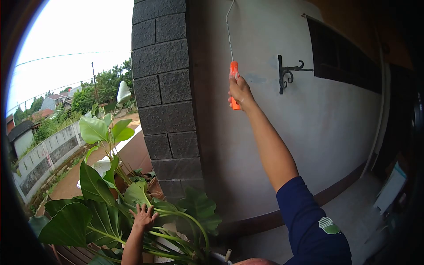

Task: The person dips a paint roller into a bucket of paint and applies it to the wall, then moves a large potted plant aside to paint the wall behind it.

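Observation:
My right hand [240, 92] is wrapped round the orange handle [234, 67] of a paint roller, raised against the white wall [260, 132]. The roller's bent metal rod [229, 33] runs up past the top edge of the view, where the roller head is out of sight. Low on the left, my left hand [143, 216] has its fingers spread over the stems and large green leaves [104, 216] of a potted plant, with nothing gripped in it.
A dark stone-block pillar [165, 88] stands between the plant and the wall. A black scrolled metal bracket [285, 74] sticks out right of the roller. Further right are a dark window [344, 55] and a white object [391, 187] near the floor.

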Tool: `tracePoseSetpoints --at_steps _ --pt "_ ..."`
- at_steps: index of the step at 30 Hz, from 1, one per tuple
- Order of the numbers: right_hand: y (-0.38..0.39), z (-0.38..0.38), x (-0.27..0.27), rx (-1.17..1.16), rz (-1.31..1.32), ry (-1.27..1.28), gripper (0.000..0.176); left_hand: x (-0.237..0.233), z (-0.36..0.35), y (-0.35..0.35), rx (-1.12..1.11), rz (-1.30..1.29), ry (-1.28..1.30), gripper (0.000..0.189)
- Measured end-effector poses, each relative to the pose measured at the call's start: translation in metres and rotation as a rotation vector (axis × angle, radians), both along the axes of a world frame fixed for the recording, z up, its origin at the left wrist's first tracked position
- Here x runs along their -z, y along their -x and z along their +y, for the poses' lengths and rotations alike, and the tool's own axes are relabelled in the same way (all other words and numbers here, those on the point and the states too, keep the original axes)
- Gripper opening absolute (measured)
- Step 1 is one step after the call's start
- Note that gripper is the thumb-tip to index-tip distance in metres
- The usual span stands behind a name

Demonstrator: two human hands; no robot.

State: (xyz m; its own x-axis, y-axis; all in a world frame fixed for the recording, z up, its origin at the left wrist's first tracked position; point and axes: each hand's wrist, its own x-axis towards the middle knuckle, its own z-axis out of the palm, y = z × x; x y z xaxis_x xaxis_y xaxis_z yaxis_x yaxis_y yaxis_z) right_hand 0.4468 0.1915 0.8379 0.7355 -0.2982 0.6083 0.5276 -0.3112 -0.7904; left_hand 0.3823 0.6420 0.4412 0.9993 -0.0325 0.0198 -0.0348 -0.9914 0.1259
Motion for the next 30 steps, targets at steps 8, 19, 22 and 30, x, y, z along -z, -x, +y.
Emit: tracePoseSetpoints --at_steps 8,19,22,30 --pt "0.019 -0.052 -0.183 0.094 0.017 0.154 0.051 0.002 0.003 -0.005 -0.004 0.017 -0.002 0.068" --pt "0.002 -0.101 0.064 0.125 0.096 0.123 0.038 0.002 0.003 -0.003 0.017 0.002 -0.008 0.067" --pt "0.012 -0.08 0.167 0.144 0.141 0.086 0.036 0.002 0.002 0.001 0.02 0.015 -0.019 0.067" --pt "0.026 -0.049 0.22 0.045 0.192 -0.004 0.034 0.001 0.002 0.002 0.003 0.007 -0.025 0.067"
